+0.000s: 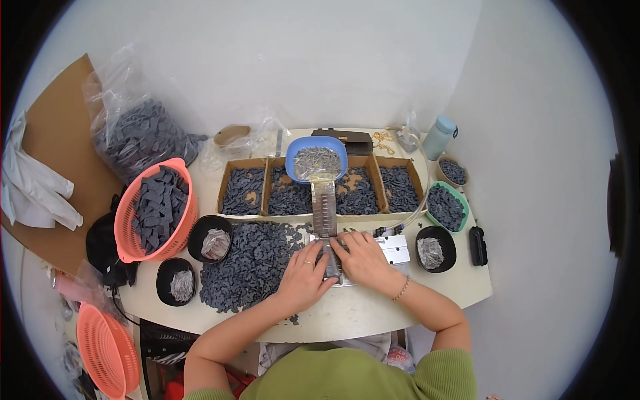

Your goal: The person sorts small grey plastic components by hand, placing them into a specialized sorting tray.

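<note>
At the table's middle, a metal jig (395, 249) is joined to a slotted metal strip (325, 212) that runs away from me. Over the strip's near end rests my left hand (301, 280), fingers stretched forward and thumb apart, with a ring on one finger. From the other side my right hand (367, 263) lies on the same end, its thumb and fingers spread. Any small part under the fingertips is hidden. A blue bowl (291, 160) of thin clear pieces stands at the strip's far end. Dark grey flat pieces (240, 270) are heaped beside my left hand.
Behind the jig, a divided cardboard tray (267, 187) holds grey pieces. Black bowls (194, 249) of clear pieces flank the work area. A pink basket (190, 217) and a plastic bag (113, 100) stand left; a green bowl (460, 228), black case (478, 247) and bottle (438, 139) are right.
</note>
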A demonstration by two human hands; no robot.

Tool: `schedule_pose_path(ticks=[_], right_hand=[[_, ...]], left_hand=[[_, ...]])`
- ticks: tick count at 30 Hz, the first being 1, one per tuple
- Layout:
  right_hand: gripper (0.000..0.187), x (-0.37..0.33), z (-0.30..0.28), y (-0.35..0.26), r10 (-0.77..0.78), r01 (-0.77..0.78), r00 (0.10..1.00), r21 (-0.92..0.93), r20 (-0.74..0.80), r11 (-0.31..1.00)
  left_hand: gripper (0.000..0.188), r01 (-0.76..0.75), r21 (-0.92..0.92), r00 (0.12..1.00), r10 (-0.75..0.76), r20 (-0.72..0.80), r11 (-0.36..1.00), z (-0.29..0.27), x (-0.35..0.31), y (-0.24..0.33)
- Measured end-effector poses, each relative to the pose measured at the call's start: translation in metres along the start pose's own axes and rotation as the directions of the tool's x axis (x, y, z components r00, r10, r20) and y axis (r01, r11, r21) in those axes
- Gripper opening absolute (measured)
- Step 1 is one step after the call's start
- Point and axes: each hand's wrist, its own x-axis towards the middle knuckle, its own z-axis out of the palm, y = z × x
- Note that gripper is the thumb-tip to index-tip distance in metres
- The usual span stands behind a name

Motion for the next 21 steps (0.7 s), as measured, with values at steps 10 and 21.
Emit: schedule_pose_path(ticks=[10, 21], right_hand=[[0.041, 0.002, -0.001, -0.001, 0.028, -0.027, 1.000, 0.058, -0.006, 0.998], [0.046, -0.015, -0.001, -0.015, 0.029, -0.034, 0.999, 0.118, 0.037, 0.992]], left_hand=[[0.066, 0.083, -0.082, 0.995, -0.077, 0.069, 0.993, 0.008, -0.009, 0.006], [0.066, 0.120, -0.057, 0.992, -0.117, 0.057, 0.991, -0.002, -0.007, -0.011]])
